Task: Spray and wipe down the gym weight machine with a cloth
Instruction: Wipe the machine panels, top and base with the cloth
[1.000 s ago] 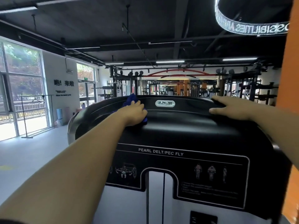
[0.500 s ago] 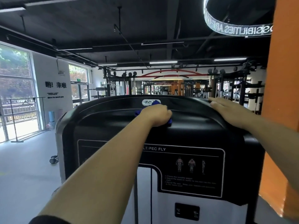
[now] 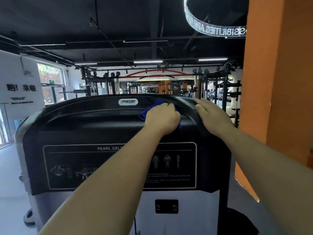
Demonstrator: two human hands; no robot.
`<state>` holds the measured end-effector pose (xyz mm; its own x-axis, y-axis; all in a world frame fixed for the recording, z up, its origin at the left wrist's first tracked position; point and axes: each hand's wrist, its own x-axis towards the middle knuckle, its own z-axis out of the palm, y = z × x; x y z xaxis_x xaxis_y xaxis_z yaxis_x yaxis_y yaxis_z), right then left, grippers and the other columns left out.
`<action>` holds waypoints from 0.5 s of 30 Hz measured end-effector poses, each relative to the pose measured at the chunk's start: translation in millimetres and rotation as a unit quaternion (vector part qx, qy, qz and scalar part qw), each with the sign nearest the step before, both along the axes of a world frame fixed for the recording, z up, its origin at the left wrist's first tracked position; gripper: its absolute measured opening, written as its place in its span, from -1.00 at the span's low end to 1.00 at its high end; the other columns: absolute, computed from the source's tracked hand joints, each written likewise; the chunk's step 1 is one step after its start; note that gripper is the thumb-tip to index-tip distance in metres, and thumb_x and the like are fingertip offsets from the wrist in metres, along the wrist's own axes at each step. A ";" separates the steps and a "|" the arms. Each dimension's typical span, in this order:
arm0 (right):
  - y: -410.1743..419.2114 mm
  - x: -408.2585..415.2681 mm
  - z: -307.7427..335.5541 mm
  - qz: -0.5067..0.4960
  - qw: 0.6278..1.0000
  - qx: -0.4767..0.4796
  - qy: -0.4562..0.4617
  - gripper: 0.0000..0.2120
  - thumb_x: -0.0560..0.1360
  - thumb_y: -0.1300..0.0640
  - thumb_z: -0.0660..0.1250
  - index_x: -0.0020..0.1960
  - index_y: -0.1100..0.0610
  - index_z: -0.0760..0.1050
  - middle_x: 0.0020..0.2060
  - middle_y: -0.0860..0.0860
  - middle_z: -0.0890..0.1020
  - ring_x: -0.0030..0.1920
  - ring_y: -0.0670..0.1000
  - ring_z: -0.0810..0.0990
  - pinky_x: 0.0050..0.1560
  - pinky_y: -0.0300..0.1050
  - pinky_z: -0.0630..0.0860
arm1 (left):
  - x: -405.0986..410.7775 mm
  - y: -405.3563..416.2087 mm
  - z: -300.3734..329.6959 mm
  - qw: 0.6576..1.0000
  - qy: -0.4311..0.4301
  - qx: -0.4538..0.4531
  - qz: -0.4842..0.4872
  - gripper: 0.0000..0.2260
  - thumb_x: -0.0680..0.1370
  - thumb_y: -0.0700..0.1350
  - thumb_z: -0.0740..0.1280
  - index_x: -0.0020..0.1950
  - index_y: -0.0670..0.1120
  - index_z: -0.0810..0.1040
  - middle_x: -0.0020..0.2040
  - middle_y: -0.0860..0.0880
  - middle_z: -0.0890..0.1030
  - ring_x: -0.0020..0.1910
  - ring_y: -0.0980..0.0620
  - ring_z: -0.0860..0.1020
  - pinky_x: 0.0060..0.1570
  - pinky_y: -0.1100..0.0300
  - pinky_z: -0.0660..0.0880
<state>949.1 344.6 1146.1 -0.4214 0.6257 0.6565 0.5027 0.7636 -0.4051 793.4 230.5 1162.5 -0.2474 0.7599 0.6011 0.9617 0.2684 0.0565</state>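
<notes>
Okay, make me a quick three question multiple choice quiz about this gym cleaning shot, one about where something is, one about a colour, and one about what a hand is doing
1. Where does the crumpled blue cloth lie relative to the silver oval Precor badge?
A. To its right
B. To its left
C. Directly below it, on the instruction panel

2. What colour is the wide pillar at the right edge?
A. White
B. Orange
C. Green

3. What is the right hand doing?
A. Squeezing a spray bottle
B. Hanging off the machine
C. Resting flat on the black plastic top cover of the weight machine

Answers: 1 A, the cloth shows under the left hand, right of the badge. 2 B, the pillar is plainly orange. 3 C, its fingers lie straight on the cover's right edge and hold nothing.
</notes>
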 end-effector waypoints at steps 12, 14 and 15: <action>-10.2 16.0 -52.3 0.033 0.983 0.055 0.171 -0.43 0.62 -0.06 -0.04 0.48 0.15 0.47 0.45 0.08 0.50 0.48 0.06 0.41 0.50 0.20 0.30 | 63.4 2.6 -64.2 0.989 0.100 0.056 -0.095 -0.33 0.67 0.12 0.11 0.67 -0.18 -0.03 0.68 -0.14 0.01 0.66 -0.10 -0.11 0.62 -0.05 -0.17; -13.7 15.6 -64.1 0.016 0.979 0.055 0.194 -0.42 0.63 -0.08 -0.05 0.49 0.14 0.46 0.47 0.08 0.48 0.51 0.08 0.37 0.53 0.22 0.25 | 67.0 1.4 -81.8 0.985 0.133 0.049 -0.099 -0.33 0.68 0.13 0.08 0.67 -0.15 -0.10 0.68 -0.13 -0.08 0.65 -0.09 -0.19 0.61 -0.07 -0.23; -15.5 16.0 -71.0 0.006 0.978 0.054 0.202 -0.42 0.64 -0.09 -0.06 0.50 0.12 0.44 0.49 0.07 0.46 0.54 0.08 0.33 0.55 0.22 0.22 | 66.1 0.9 -89.4 0.982 0.151 0.048 -0.098 -0.33 0.68 0.14 0.07 0.67 -0.13 -0.11 0.69 -0.12 -0.09 0.65 -0.09 -0.21 0.61 -0.09 -0.24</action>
<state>965.0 329.1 1075.1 -0.1207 0.5405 0.8327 0.3089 0.8176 -0.4859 859.5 231.4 1073.1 0.0995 0.7112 0.6959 0.9710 0.0835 -0.2241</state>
